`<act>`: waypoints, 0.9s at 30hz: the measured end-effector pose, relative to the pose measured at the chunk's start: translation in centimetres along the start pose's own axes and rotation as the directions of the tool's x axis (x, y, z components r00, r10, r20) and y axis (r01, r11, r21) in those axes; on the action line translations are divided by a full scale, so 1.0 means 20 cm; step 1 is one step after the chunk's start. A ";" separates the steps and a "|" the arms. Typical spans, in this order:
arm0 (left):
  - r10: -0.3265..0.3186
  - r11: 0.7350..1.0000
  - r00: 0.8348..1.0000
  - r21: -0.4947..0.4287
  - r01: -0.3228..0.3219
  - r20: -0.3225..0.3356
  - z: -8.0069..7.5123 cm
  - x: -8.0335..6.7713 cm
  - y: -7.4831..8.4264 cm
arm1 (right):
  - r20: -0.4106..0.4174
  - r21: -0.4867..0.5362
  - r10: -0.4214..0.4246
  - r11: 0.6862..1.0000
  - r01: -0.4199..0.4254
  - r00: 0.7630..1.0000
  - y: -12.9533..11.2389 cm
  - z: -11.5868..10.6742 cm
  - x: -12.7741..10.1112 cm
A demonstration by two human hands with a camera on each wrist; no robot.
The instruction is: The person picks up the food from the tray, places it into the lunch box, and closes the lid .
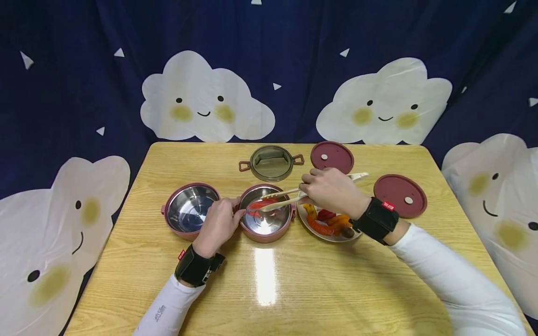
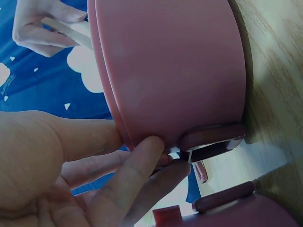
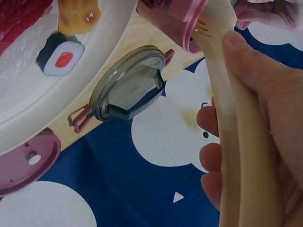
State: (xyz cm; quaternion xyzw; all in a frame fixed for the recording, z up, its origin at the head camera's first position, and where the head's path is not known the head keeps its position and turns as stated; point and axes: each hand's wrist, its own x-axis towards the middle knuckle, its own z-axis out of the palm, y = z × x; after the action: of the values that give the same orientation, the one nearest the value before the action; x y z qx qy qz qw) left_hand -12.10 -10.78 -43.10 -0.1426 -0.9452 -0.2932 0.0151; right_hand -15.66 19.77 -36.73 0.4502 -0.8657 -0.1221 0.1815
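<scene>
My right hand (image 1: 325, 189) grips cream tongs (image 1: 279, 198), whose tips hold a red food piece (image 1: 258, 205) inside the middle pink steel-lined bowl (image 1: 265, 233). In the right wrist view the tongs (image 3: 225, 109) run through my curled fingers. My left hand (image 1: 218, 224) holds that bowl at its left rim; in the left wrist view its fingertips (image 2: 151, 146) press the pink wall (image 2: 175, 71) beside the side handle (image 2: 213, 137). A plate (image 1: 307, 219) of mixed food pieces lies under my right wrist.
A second pink bowl (image 1: 191, 210) stands empty at the left, touching my left hand. A grey lid with clasps (image 1: 271, 162) and two pink lids (image 1: 332, 156) (image 1: 400, 195) lie behind and to the right. A sushi roll (image 3: 59, 54) sits on the plate.
</scene>
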 end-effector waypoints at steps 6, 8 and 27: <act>-0.001 1.000 1.000 -0.011 0.001 0.002 0.00 0.00 0.00 | 0.018 -0.031 -0.009 0.999 0.010 1.000 -0.02 0.02 0.02; -0.001 1.000 1.000 -0.012 0.001 0.000 0.00 0.00 0.00 | 0.030 -0.038 -0.007 0.999 0.009 1.000 -0.02 0.02 0.03; 0.001 1.000 1.000 -0.007 -0.001 -0.007 0.01 0.00 0.00 | 0.071 -0.016 0.023 1.000 -0.022 0.997 -0.02 0.02 0.05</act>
State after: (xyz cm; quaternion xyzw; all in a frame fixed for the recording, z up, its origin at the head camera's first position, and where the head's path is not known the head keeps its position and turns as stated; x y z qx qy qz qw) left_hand -12.14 -10.73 -43.21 -0.1423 -0.9441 -0.2969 0.0180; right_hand -16.00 18.76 -36.97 0.4342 -0.8758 -0.1425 0.1552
